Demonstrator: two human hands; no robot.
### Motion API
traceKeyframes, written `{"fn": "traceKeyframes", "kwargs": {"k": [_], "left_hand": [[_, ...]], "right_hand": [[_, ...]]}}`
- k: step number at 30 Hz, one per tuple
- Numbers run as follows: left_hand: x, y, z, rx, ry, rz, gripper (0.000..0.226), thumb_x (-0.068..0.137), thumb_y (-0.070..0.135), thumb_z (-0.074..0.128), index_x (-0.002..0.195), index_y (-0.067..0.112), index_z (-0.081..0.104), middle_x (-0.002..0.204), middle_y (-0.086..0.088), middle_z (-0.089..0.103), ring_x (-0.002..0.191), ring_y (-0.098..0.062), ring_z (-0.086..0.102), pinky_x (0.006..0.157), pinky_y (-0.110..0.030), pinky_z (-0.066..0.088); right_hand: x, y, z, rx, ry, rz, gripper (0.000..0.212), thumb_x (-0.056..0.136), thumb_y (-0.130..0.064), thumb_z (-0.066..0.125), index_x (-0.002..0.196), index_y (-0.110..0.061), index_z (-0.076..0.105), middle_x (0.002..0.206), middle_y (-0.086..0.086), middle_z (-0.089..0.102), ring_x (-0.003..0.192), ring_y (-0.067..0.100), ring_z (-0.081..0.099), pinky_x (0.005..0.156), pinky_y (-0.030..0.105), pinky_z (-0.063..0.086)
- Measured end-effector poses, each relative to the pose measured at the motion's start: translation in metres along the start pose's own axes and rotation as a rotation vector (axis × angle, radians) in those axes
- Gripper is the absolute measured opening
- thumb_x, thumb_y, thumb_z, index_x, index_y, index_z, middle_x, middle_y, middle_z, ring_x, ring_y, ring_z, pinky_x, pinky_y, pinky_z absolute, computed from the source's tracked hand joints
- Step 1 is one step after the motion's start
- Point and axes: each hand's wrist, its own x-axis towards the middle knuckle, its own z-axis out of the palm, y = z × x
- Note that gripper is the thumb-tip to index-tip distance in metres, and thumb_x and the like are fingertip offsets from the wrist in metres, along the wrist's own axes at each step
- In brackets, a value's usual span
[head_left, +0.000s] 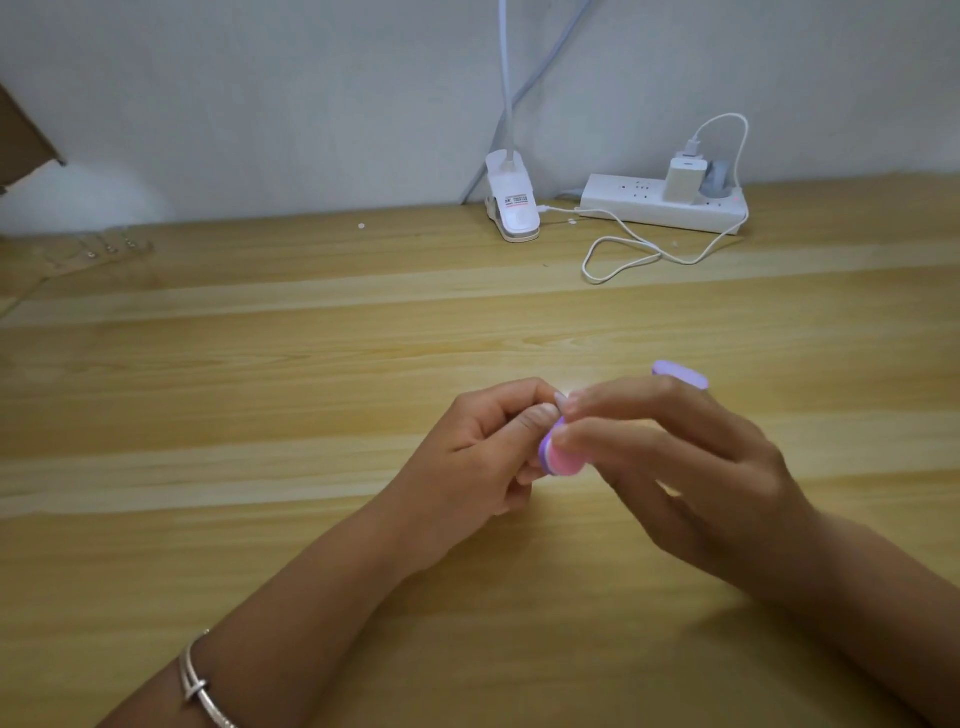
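A purple and pink nail file (560, 459) is held slanted above the wooden table (260, 415). Its pink end shows between my hands, and its purple end (680, 375) sticks out beyond my right hand. My right hand (691, 467) grips the file with fingers and thumb wrapped across it. My left hand (483, 457) has its fingers curled into the palm, and its fingertips and thumb touch the file's near end. The middle of the file is hidden by my right fingers. A silver bracelet (200, 680) circles my left forearm.
At the back stand a white clip lamp (511, 205) and a white power strip (665, 205) with a charger and a looping white cable (623, 257). A cardboard piece (21, 135) leans at the far left, next to a wooden strip with screws (98, 252).
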Motion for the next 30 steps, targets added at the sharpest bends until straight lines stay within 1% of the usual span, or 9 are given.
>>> {"fn": "traceKeyframes", "kwargs": {"k": [4, 5, 9, 14, 17, 20, 24, 26, 30], "left_hand": [[0.001, 0.000, -0.002, -0.056, -0.043, -0.040, 0.025, 0.095, 0.019, 0.043, 0.076, 0.021, 0.059, 0.063, 0.008, 0.040, 0.056, -0.008, 0.035, 0.045, -0.022, 0.025], [0.001, -0.001, -0.002, -0.059, -0.050, -0.043, 0.026, 0.095, 0.019, 0.043, 0.075, 0.022, 0.059, 0.063, 0.008, 0.040, 0.055, -0.008, 0.035, 0.044, -0.021, 0.025], [0.001, -0.002, -0.002, -0.075, -0.052, -0.043, 0.027, 0.096, 0.020, 0.044, 0.074, 0.022, 0.060, 0.062, 0.005, 0.042, 0.053, -0.007, 0.036, 0.043, -0.020, 0.028], [0.002, 0.000, -0.005, -0.092, -0.078, -0.072, 0.023, 0.095, 0.018, 0.043, 0.077, 0.019, 0.057, 0.063, 0.006, 0.038, 0.055, -0.008, 0.034, 0.045, -0.024, 0.023], [0.002, 0.000, -0.004, -0.097, -0.082, -0.076, 0.024, 0.094, 0.019, 0.043, 0.075, 0.020, 0.058, 0.061, 0.007, 0.039, 0.053, -0.007, 0.035, 0.044, -0.021, 0.024], [0.001, 0.000, -0.004, -0.114, -0.094, -0.076, 0.023, 0.094, 0.019, 0.044, 0.076, 0.018, 0.058, 0.060, 0.006, 0.038, 0.052, -0.007, 0.035, 0.043, -0.020, 0.026], [0.003, 0.001, -0.007, -0.131, -0.106, -0.102, 0.024, 0.094, 0.019, 0.044, 0.074, 0.021, 0.057, 0.062, 0.006, 0.036, 0.054, -0.009, 0.033, 0.045, -0.024, 0.022], [0.003, 0.001, -0.007, -0.127, -0.106, -0.105, 0.025, 0.093, 0.019, 0.044, 0.073, 0.021, 0.057, 0.061, 0.007, 0.037, 0.052, -0.008, 0.034, 0.044, -0.022, 0.022], [0.001, -0.001, -0.004, -0.105, -0.113, -0.100, 0.024, 0.094, 0.019, 0.044, 0.081, 0.003, 0.056, 0.059, 0.005, 0.038, 0.051, -0.007, 0.035, 0.044, -0.024, 0.023]], "right_hand": [[0.002, 0.013, -0.007, -0.032, 0.002, 0.090, 0.017, 0.092, 0.007, 0.063, 0.105, 0.004, 0.073, 0.104, 0.017, 0.070, 0.096, 0.027, 0.070, 0.082, 0.041, 0.055], [0.002, 0.011, -0.007, -0.027, 0.006, 0.089, 0.017, 0.092, 0.007, 0.063, 0.105, 0.004, 0.073, 0.104, 0.017, 0.070, 0.096, 0.027, 0.070, 0.082, 0.041, 0.055], [0.000, -0.002, 0.001, -0.029, -0.001, -0.017, 0.020, 0.098, 0.004, 0.057, 0.100, 0.000, 0.076, 0.106, 0.015, 0.070, 0.098, 0.025, 0.069, 0.093, 0.025, 0.048], [0.001, 0.016, -0.008, -0.040, 0.026, 0.118, 0.020, 0.091, 0.008, 0.065, 0.107, 0.000, 0.072, 0.106, 0.016, 0.068, 0.099, 0.025, 0.068, 0.088, 0.038, 0.054], [0.000, 0.007, -0.004, -0.002, 0.055, 0.062, 0.023, 0.092, 0.008, 0.064, 0.109, -0.005, 0.071, 0.108, 0.015, 0.068, 0.103, 0.020, 0.066, 0.092, 0.030, 0.051], [-0.001, 0.003, 0.000, -0.062, 0.007, -0.032, 0.021, 0.098, 0.007, 0.057, 0.101, -0.002, 0.076, 0.105, 0.016, 0.070, 0.100, 0.024, 0.068, 0.097, 0.024, 0.045], [0.001, 0.014, -0.008, -0.082, 0.024, 0.098, 0.018, 0.092, 0.010, 0.062, 0.102, 0.001, 0.074, 0.105, 0.017, 0.068, 0.097, 0.027, 0.068, 0.086, 0.039, 0.054], [0.001, 0.009, -0.007, -0.049, 0.057, 0.083, 0.020, 0.094, 0.008, 0.062, 0.107, -0.002, 0.073, 0.107, 0.017, 0.068, 0.100, 0.024, 0.067, 0.089, 0.035, 0.053], [0.000, 0.002, -0.003, -0.106, -0.022, -0.079, 0.026, 0.093, 0.010, 0.062, 0.111, -0.004, 0.075, 0.109, 0.016, 0.070, 0.106, 0.024, 0.066, 0.102, 0.026, 0.044]]}}
